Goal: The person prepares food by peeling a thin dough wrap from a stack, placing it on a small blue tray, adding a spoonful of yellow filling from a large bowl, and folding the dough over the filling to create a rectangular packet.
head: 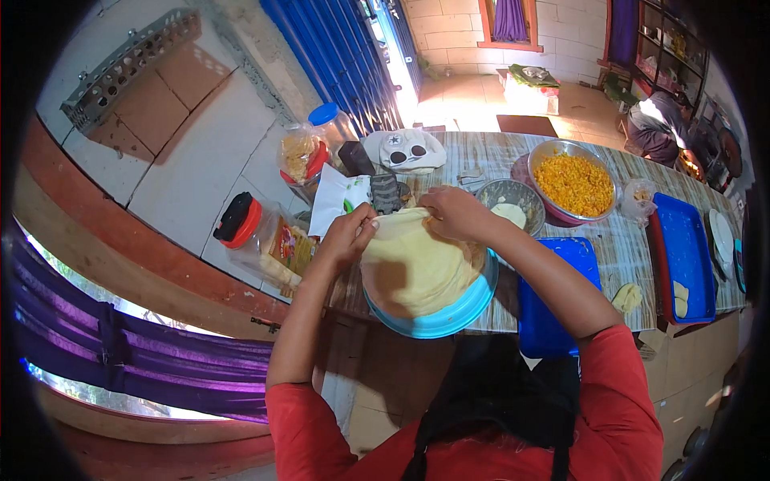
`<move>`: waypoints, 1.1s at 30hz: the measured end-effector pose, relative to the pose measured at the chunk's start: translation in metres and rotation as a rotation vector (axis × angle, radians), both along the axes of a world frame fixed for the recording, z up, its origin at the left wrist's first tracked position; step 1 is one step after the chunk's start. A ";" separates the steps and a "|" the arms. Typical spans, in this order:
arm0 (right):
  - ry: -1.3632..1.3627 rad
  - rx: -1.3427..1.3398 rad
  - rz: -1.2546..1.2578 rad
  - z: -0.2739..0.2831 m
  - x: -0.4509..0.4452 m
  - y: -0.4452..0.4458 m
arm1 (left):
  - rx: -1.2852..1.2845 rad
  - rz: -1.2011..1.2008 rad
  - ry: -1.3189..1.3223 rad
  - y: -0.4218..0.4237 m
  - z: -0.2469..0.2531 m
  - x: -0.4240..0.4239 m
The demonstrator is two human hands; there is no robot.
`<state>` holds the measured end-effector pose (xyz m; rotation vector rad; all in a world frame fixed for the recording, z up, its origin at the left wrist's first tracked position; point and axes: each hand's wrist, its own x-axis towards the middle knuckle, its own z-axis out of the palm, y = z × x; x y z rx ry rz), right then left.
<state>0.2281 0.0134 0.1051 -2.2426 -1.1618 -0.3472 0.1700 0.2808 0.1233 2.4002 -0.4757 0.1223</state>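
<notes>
A stack of thin, round, pale yellow wrappers lies on a light blue round tray at the table edge before me. At the stack's far left edge, my left hand pinches the rim of the top wrapper between thumb and fingers. My right hand grips the same wrapper's far edge, its fingertips partly hidden. Between the two hands the edge looks slightly lifted. Just beyond my right wrist sits a grey bowl with pale residue and a whitish piece in it.
A steel bowl of orange shredded filling stands at the back right. Under my right forearm is a blue tray; another blue tray lies farther right. Plastic jars and a white cap border the left side. A person crouches far right.
</notes>
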 end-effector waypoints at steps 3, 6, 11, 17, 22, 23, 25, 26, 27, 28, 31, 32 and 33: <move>0.005 0.038 -0.023 0.001 -0.011 -0.006 | 0.058 0.000 -0.040 -0.001 0.002 -0.008; 0.302 0.065 -0.116 0.011 -0.023 -0.005 | 0.136 -0.092 -0.129 0.000 0.004 -0.007; 0.263 0.172 -0.083 0.011 -0.018 0.007 | 0.018 -0.257 -0.210 0.013 -0.024 0.017; 0.356 0.201 -0.029 0.012 -0.023 0.016 | -0.085 -0.034 -0.115 0.017 -0.030 0.010; 0.344 0.210 0.004 0.010 -0.036 0.025 | 0.222 -0.116 -0.377 0.026 -0.031 0.010; 0.359 0.204 0.003 0.011 -0.038 0.025 | 0.243 -0.124 -0.361 0.027 -0.031 0.009; 0.382 0.210 0.020 0.011 -0.041 0.025 | 0.223 -0.151 -0.420 0.031 -0.032 0.007; 0.393 0.223 0.037 0.010 -0.041 0.025 | 0.213 -0.164 -0.450 0.032 -0.032 0.005; 0.404 0.235 0.054 0.010 -0.042 0.026 | 0.113 -0.166 -0.452 0.028 -0.034 0.004; 0.413 0.232 0.053 0.010 -0.043 0.026 | 0.013 -0.167 -0.454 0.022 -0.036 0.003; 0.438 0.226 0.059 0.012 -0.046 0.027 | -0.160 -0.136 -0.239 0.018 -0.039 0.000; 0.444 0.225 0.064 0.012 -0.048 0.028 | -0.196 -0.121 -0.131 0.018 -0.039 -0.001; 0.450 0.226 0.067 0.013 -0.050 0.028 | -0.116 -0.089 -0.086 0.018 -0.035 -0.002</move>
